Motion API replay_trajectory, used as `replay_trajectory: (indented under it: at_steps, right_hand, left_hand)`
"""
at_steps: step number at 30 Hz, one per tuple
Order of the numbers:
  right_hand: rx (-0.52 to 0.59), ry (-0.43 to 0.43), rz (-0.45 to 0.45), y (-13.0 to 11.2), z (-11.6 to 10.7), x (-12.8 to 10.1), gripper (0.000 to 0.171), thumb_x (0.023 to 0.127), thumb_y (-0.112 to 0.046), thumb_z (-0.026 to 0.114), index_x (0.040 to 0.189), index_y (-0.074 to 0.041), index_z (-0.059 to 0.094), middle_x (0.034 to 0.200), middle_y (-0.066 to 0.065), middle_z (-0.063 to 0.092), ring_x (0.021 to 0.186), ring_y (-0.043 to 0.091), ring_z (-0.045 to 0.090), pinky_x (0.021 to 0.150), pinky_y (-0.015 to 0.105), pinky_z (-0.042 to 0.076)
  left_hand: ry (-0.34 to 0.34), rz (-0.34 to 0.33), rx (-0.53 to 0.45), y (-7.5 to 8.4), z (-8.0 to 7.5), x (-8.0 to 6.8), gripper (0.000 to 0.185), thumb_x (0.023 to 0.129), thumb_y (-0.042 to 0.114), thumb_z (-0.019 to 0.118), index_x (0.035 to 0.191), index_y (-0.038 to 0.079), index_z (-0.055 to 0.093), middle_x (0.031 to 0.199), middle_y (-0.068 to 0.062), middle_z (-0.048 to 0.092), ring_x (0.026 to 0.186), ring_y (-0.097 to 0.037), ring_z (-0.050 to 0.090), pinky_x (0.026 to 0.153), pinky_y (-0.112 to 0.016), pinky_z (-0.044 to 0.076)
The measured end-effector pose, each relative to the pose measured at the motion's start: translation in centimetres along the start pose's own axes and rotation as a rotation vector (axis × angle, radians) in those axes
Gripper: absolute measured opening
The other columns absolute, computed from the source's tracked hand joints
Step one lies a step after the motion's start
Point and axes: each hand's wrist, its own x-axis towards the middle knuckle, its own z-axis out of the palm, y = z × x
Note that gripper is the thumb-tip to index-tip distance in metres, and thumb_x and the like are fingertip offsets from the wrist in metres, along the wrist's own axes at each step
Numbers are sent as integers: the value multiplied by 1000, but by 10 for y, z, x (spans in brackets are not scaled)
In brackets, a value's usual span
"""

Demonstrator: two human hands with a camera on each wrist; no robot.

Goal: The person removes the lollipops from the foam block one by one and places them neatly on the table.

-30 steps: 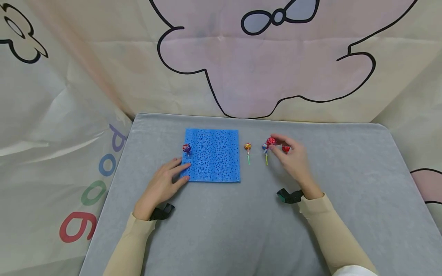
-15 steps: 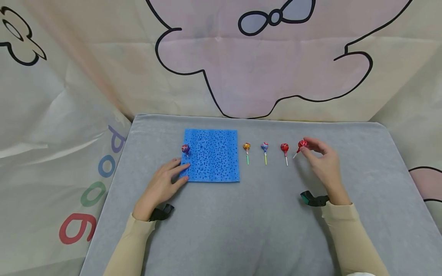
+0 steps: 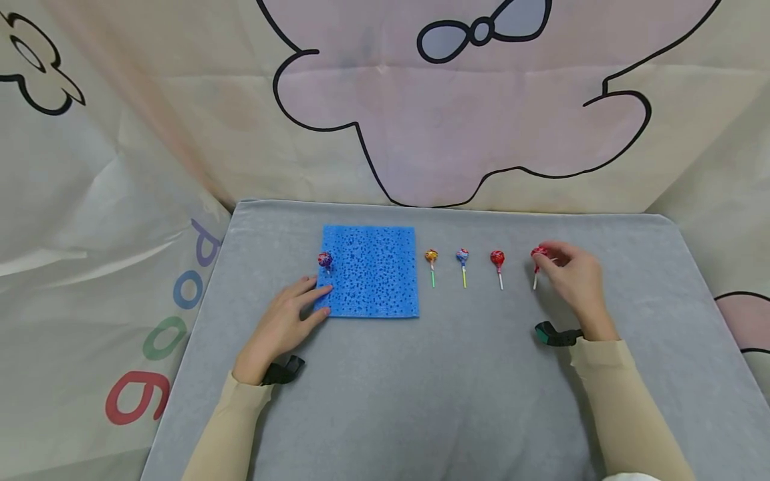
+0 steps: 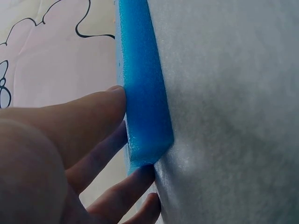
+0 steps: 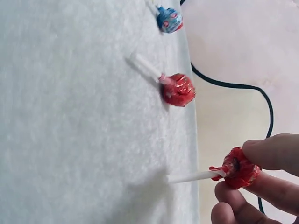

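My right hand [image 3: 574,277] pinches a red-wrapped lollipop [image 5: 237,169] by its candy head, thumb on one side and fingers on the other. The lollipop's white stick points toward the front of the table. Three more lollipops lie in a row left of that hand: a red one [image 3: 497,257], a blue one [image 3: 462,255] and an orange-yellow one [image 3: 431,255]. My left hand [image 3: 287,324] rests on the front left corner of a blue foam block [image 3: 373,274], fingers mostly straight. A purple-and-red lollipop [image 3: 325,259] stands at the block's left edge, stick end hidden.
A grey cloth covers the table [image 3: 397,394]. Behind it hangs a pale curtain [image 3: 421,153] with cartoon outlines, and another printed sheet [image 3: 78,267] hangs on the left. Each wrist wears a black camera mount [image 3: 556,334].
My right hand has moved right with the red lollipop, past the row, and its stick now hangs more upright over the table at the row's right end. My left hand stays on the foam block.
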Motion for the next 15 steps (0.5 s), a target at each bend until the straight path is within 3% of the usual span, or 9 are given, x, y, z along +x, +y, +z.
replay_trajectory:
  at_steps: [3,11,15]
  right_hand:
    - [-54,-36,4,4,3,6,40,102,-35,67,124,-3,72,110,22,74,96,29,62,61,15,44]
    - [-116,-99,29,14,12,18,39,101,-31,66,123,1,71,109,25,73,99,37,64,75,35,47]
    - [-131,-118,44,16,15,21,40,101,-33,67,121,1,71,109,25,73,100,38,63,75,38,47]
  left_hand:
    - [-2,-5,-3,0,0,0,51,99,27,73,147,13,61,160,-22,47,152,-46,37,121,-68,30]
    - [-3,-7,-4,-1,1,0,51,100,27,72,147,12,61,160,-22,46,152,-45,37,121,-68,30]
    - [0,1,-2,-1,0,0,51,99,27,72,147,12,62,159,-22,47,151,-46,37,120,-68,30]
